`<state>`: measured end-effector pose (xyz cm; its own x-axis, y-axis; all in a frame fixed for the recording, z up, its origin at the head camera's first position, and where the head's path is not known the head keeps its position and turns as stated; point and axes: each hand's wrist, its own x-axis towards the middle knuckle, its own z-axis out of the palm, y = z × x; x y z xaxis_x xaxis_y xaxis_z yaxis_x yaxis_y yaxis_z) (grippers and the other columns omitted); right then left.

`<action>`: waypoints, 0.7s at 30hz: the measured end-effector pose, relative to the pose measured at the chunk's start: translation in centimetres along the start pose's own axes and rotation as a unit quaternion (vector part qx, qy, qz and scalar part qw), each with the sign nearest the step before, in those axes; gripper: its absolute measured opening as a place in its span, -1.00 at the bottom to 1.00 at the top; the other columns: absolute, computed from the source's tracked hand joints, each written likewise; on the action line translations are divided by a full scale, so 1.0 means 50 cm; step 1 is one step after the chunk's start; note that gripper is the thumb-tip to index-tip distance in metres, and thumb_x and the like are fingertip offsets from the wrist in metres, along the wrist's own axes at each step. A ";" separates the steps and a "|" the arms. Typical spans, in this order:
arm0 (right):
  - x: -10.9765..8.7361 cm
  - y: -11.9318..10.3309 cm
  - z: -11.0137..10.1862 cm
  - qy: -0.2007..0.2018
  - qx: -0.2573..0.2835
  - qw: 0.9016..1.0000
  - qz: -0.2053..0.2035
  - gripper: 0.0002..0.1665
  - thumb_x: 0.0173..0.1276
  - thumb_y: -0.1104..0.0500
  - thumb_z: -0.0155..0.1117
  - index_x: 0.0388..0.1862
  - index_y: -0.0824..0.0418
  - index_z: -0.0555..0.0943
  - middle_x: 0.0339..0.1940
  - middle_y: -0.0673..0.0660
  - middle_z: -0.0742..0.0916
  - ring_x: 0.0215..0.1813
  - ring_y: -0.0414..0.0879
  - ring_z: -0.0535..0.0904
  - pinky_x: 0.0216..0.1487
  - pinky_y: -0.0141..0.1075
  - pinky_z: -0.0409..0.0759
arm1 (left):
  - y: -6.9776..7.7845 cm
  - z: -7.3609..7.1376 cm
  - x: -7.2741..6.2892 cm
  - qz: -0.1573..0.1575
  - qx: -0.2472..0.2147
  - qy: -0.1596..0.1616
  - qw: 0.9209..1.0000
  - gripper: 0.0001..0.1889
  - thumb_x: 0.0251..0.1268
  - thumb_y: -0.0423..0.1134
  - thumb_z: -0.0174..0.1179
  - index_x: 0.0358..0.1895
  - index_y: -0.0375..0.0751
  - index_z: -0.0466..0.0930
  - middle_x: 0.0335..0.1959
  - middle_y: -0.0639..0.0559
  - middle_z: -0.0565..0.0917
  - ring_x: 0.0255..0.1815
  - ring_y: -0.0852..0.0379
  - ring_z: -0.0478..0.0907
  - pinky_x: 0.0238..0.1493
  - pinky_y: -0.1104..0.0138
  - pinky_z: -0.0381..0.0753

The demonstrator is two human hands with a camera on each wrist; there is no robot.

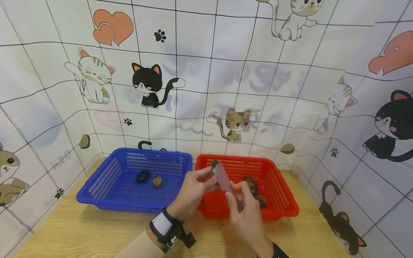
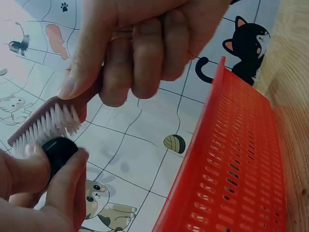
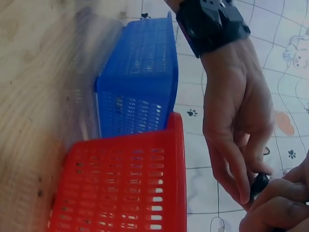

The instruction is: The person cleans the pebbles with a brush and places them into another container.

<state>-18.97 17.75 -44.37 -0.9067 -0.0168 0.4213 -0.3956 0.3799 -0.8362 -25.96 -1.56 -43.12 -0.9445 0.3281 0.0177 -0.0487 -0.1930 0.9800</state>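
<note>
In the head view my right hand (image 1: pixel 246 211) grips the handle of a mauve scrubbing brush (image 1: pixel 223 176) with white bristles. Thumb and fingers of my left hand (image 1: pixel 193 188) pinch a dark, smooth stone (image 2: pixel 59 153), best seen in the left wrist view. The bristles (image 2: pixel 48 126) lie right at the stone's upper side. Both hands are raised over the front of the red basket (image 1: pixel 284 190). Several brown stones (image 1: pixel 251 184) lie in that basket, partly hidden behind my right hand.
To the left stands a blue basket (image 1: pixel 96 200) with a black stone (image 1: pixel 143 176), a tan stone (image 1: pixel 157 182) and small bits inside. Both baskets sit side by side on a wooden table (image 1: pixel 106 233). A cat-patterned sheet (image 1: pixel 193 71) hangs behind and at the sides.
</note>
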 end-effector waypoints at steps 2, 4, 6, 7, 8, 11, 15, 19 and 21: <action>0.008 0.001 -0.003 0.007 -0.001 1.000 -0.013 -0.75 0.76 0.27 0.40 0.27 0.24 0.57 -0.58 -0.10 0.57 -0.61 -0.39 0.28 -0.60 -0.43 0.29 | -0.002 0.003 0.000 0.002 0.011 -0.022 1.000 -0.52 0.74 -0.29 0.37 0.60 0.03 0.72 0.43 -0.13 0.86 0.32 -0.15 0.92 0.85 -0.34 0.37; 0.021 0.004 -0.009 0.015 -0.009 1.000 -0.024 -0.74 0.76 0.27 0.41 0.27 0.25 0.57 -0.54 -0.03 0.65 -0.59 -0.37 0.30 -0.60 -0.43 0.31 | -0.002 0.007 -0.001 0.001 0.016 -0.046 0.999 -0.52 0.73 -0.34 0.37 0.59 -0.02 0.73 0.44 -0.16 0.85 0.33 -0.17 0.92 0.71 -0.14 0.64; 0.031 0.004 -0.021 0.027 -0.018 0.999 -0.025 -0.71 0.75 0.29 0.42 0.30 0.25 0.59 -0.40 0.08 0.82 -0.53 -0.34 0.42 -0.56 -0.41 0.37 | 0.000 0.011 -0.002 0.003 0.012 -0.070 0.997 -0.52 0.74 -0.36 0.35 0.58 -0.04 0.73 0.46 -0.18 0.84 0.37 -0.19 0.89 0.55 -0.03 0.77; 0.036 0.003 -0.026 0.032 -0.020 0.999 -0.022 -0.70 0.74 0.29 0.42 0.32 0.25 0.59 -0.30 0.13 0.89 -0.48 -0.31 0.49 -0.53 -0.39 0.42 | 0.001 0.010 -0.003 0.004 0.008 -0.080 0.997 -0.53 0.74 -0.37 0.34 0.58 -0.06 0.73 0.45 -0.21 0.84 0.39 -0.22 0.88 0.52 0.01 0.80; 0.040 0.002 -0.032 0.040 -0.021 0.999 -0.019 -0.68 0.74 0.30 0.42 0.34 0.26 0.60 -0.16 0.19 0.94 -0.40 -0.32 0.58 -0.47 -0.40 0.48 | 0.003 0.009 -0.005 0.005 0.004 -0.088 0.996 -0.53 0.75 -0.38 0.32 0.59 -0.06 0.73 0.44 -0.21 0.84 0.40 -0.22 0.87 0.50 0.04 0.81; 0.046 -0.004 -0.049 0.064 -0.001 0.998 0.001 -0.64 0.75 0.29 0.41 0.40 0.26 0.58 -0.20 0.25 0.91 -0.40 -0.28 0.60 -0.46 -0.37 0.51 | 0.012 0.006 -0.006 0.006 -0.022 -0.117 0.993 -0.52 0.78 -0.37 0.29 0.62 -0.05 0.70 0.49 -0.20 0.82 0.45 -0.21 0.85 0.54 0.07 0.79; 0.051 -0.011 -0.068 0.092 0.024 0.995 0.019 -0.63 0.77 0.26 0.40 0.42 0.28 0.57 -0.53 0.17 0.63 -0.60 -0.21 0.37 -0.62 -0.31 0.39 | 0.024 0.002 -0.004 0.016 -0.063 -0.149 0.987 -0.51 0.83 -0.33 0.24 0.68 -0.09 0.63 0.56 -0.21 0.77 0.48 -0.11 0.84 0.61 0.07 0.74; 0.053 -0.014 -0.077 0.099 0.023 0.995 0.026 -0.62 0.76 0.28 0.39 0.42 0.30 0.57 -0.56 0.04 0.60 -0.61 -0.21 0.35 -0.63 -0.30 0.39 | 0.032 -0.006 -0.003 0.045 -0.071 -0.162 0.983 -0.49 0.83 -0.28 0.24 0.70 -0.13 0.58 0.56 -0.18 0.77 0.44 -0.01 0.86 0.60 0.09 0.75; 0.053 -0.013 -0.079 0.097 0.022 0.995 0.031 -0.62 0.76 0.29 0.39 0.42 0.31 0.57 -0.56 0.03 0.62 -0.61 -0.21 0.35 -0.63 -0.31 0.39 | 0.035 -0.010 -0.004 0.076 -0.056 -0.166 0.982 -0.47 0.82 -0.25 0.28 0.71 -0.14 0.57 0.54 -0.19 0.78 0.41 0.03 0.88 0.58 0.08 0.78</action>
<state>-20.54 21.09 -41.31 -0.8861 0.1846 0.4250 -0.3503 0.3336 -0.8752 -26.01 -2.43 -41.50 -0.7871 0.5671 0.2428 0.0311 -0.3567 0.9337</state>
